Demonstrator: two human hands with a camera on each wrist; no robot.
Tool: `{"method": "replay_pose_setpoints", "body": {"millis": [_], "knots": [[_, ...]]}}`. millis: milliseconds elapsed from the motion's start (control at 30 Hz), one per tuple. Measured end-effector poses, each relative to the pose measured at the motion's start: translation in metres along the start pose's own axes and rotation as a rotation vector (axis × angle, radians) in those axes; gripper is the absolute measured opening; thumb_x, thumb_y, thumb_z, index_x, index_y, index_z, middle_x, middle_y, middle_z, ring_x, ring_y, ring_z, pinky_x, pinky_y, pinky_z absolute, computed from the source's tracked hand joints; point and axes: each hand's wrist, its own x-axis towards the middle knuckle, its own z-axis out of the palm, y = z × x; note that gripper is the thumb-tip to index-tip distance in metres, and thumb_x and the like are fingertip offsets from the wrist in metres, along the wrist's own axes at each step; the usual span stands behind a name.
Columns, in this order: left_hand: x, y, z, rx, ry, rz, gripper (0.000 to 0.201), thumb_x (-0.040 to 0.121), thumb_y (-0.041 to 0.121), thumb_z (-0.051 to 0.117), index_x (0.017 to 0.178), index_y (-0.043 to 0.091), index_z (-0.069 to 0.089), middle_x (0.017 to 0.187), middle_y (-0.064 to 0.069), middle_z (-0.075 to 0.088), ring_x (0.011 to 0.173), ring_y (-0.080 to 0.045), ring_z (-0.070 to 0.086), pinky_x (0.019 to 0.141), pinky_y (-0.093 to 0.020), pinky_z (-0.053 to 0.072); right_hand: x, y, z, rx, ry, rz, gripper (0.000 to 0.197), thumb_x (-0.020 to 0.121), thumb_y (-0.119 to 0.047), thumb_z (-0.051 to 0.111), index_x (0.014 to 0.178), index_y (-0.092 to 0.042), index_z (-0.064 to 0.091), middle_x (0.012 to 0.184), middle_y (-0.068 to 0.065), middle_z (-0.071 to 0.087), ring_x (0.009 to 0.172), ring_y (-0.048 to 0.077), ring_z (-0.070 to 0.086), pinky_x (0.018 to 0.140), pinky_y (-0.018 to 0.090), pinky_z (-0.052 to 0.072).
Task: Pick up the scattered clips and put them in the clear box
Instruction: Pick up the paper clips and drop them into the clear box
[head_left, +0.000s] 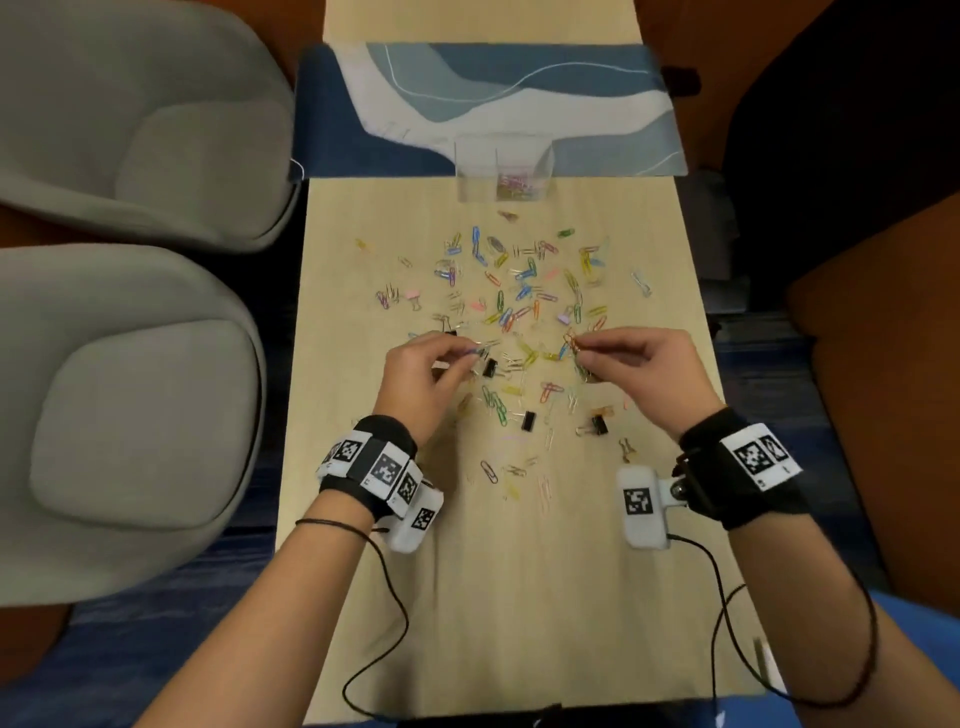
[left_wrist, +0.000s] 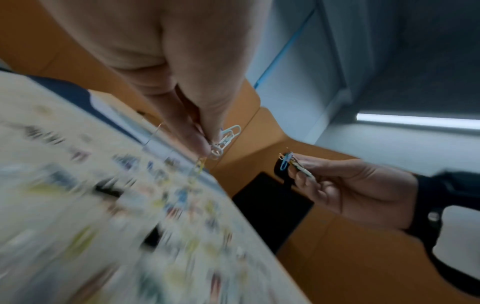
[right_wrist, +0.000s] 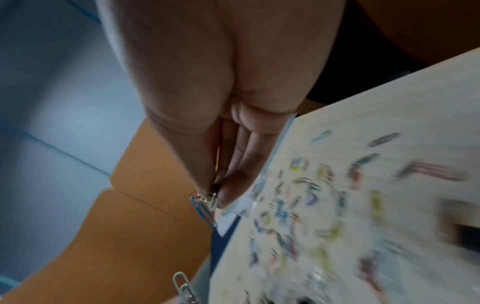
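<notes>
Gathering step: both my hands pinch clips above the table's middle.
My left hand (head_left: 415, 371) and right hand (head_left: 641, 364) each hold a small bunch in their fingers; next, carry them to the box (head_left: 503, 165) at the far edge, where many clips (head_left: 519, 291) still lie short of it.

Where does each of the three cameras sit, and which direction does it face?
Head: worn on the head, facing forward and down at the table, the scattered clips and the clear box; both forearms and hands show.
Left wrist: on the left wrist, looking along the left hand at pale paper clips in its fingertips; the right hand shows too.
Right wrist: on the right wrist, looking along the right hand at a blue paper clip it pinches.
Shared: both wrist views show the blurred clip-strewn table and the blue paper clip.
</notes>
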Motion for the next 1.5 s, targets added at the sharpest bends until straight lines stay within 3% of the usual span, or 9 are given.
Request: {"method": "replay_pose_setpoints", "body": {"millis": [267,533,633,733,900,1033,1233,1333,1500], "knots": [[0.12,0.043,-0.01,-0.077,0.112,0.139,0.009,0.088,0.012,0.07,0.096,0.014,0.073,0.092,0.003,0.068,0.079,-0.012,0.068,0.069,-0.029,0.06,0.116,-0.072,-0.003,0.219,0.129,-0.212,0.023,0.083,0.002,0.07,0.106,0.001,0.07,0.094,0.003,0.075,0.081,0.011,0.07,0.07,0.019,0.055],[0.245,0.055,-0.009,-0.09,0.237,0.173,0.009,0.089,0.011,0.069,0.097,0.012,0.073,0.092,-0.001,0.07,0.074,-0.01,0.069,0.068,-0.014,0.054,0.234,-0.094,-0.01,0.345,0.2,-0.202,0.024,0.085,0.002,0.067,0.108,0.0,0.068,0.098,0.011,0.073,0.08,0.013,0.07,0.072,0.02,0.056],[0.274,0.047,0.007,-0.122,0.258,0.155,0.009,0.089,0.012,0.069,0.096,0.012,0.074,0.093,0.001,0.071,0.077,-0.011,0.07,0.067,-0.019,0.057,0.267,-0.086,-0.007,0.403,0.227,-0.166,0.025,0.085,0.003,0.066,0.109,0.002,0.068,0.098,0.012,0.073,0.08,0.013,0.07,0.071,0.02,0.056],[0.289,0.025,0.032,-0.08,0.26,0.169,0.009,0.087,0.014,0.071,0.096,0.015,0.075,0.092,0.005,0.071,0.079,-0.008,0.068,0.07,-0.028,0.059,0.292,-0.071,-0.001,0.354,0.232,-0.133,0.023,0.084,0.002,0.067,0.107,0.001,0.069,0.098,0.012,0.073,0.082,0.015,0.07,0.071,0.022,0.057],[0.306,-0.012,0.06,-0.045,0.299,0.17,0.008,0.087,0.017,0.071,0.093,0.016,0.076,0.09,0.006,0.072,0.08,-0.005,0.067,0.075,-0.029,0.057,0.319,-0.042,0.007,0.212,0.216,-0.131,0.02,0.084,0.001,0.069,0.103,0.002,0.07,0.097,0.015,0.073,0.082,0.018,0.069,0.074,0.027,0.058],[0.312,-0.03,0.073,0.004,0.235,0.192,0.009,0.086,0.018,0.071,0.093,0.017,0.077,0.088,0.006,0.073,0.078,-0.008,0.067,0.079,-0.036,0.057,0.327,-0.024,0.009,0.187,0.232,-0.132,0.017,0.082,0.002,0.07,0.099,-0.002,0.071,0.093,0.012,0.073,0.079,0.015,0.069,0.075,0.028,0.058],[0.315,-0.026,0.072,0.191,0.213,0.242,0.01,0.085,0.017,0.072,0.094,0.018,0.078,0.087,0.005,0.075,0.079,-0.01,0.064,0.084,-0.032,0.053,0.329,-0.015,0.006,-0.017,0.234,-0.202,0.016,0.082,-0.006,0.072,0.094,-0.016,0.075,0.091,0.002,0.075,0.084,0.018,0.072,0.084,0.039,0.058],[0.32,-0.02,0.064,0.296,0.168,0.235,0.013,0.085,0.023,0.072,0.097,0.021,0.078,0.089,0.005,0.075,0.086,-0.013,0.061,0.085,-0.031,0.049,0.33,-0.02,0.004,-0.168,0.226,-0.269,0.016,0.081,-0.01,0.073,0.094,-0.019,0.075,0.087,-0.005,0.075,0.08,0.014,0.072,0.082,0.035,0.059],[0.332,-0.01,0.05,0.381,0.039,0.164,0.022,0.082,0.033,0.075,0.104,0.026,0.075,0.085,0.013,0.073,0.076,-0.003,0.056,0.08,-0.017,0.041,0.331,-0.031,0.005,-0.371,0.176,-0.37,0.015,0.083,-0.013,0.072,0.095,-0.02,0.076,0.086,-0.009,0.074,0.077,0.003,0.068,0.079,0.017,0.056]]}}
